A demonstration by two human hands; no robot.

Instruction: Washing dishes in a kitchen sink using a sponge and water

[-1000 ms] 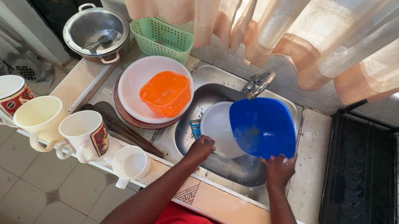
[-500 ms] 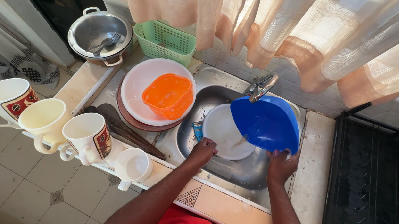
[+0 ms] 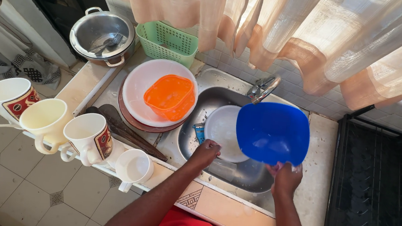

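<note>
Holding the blue bowl [image 3: 272,133] by its near rim, our right hand [image 3: 285,179] has its fingers clenched on the edge, and the bowl stands tilted over the right part of the sink [image 3: 194,127], just under the tap [image 3: 262,88]. Our left hand [image 3: 204,153] reaches into the basin with fingers curled at the near edge of a white plate [image 3: 221,137]; we cannot tell whether they truly grip it or only rest on it. A small blue item [image 3: 199,131] lies just left of those fingers, too blurred to name.

As for progress, we judge the washing to be partly done: left of our left hand a stack of plates [image 3: 142,90] carries an orange container [image 3: 169,96], and four mugs [image 3: 45,118] hang along the worktop edge [image 3: 231,209], two of them with a dark red label panel on the side, one plain cream, one plain white. Dark wooden utensils [image 3: 125,129] lie between mugs and sink. Beyond the plates sit a green basket [image 3: 167,42] and a steel pot [image 3: 102,36] with cutlery inside. What remains in the basin, as far as we see, is the plate and the bowl in hand. A black rack [image 3: 376,184] stands well to the right of our right hand, under the curtain [image 3: 288,28].
</note>
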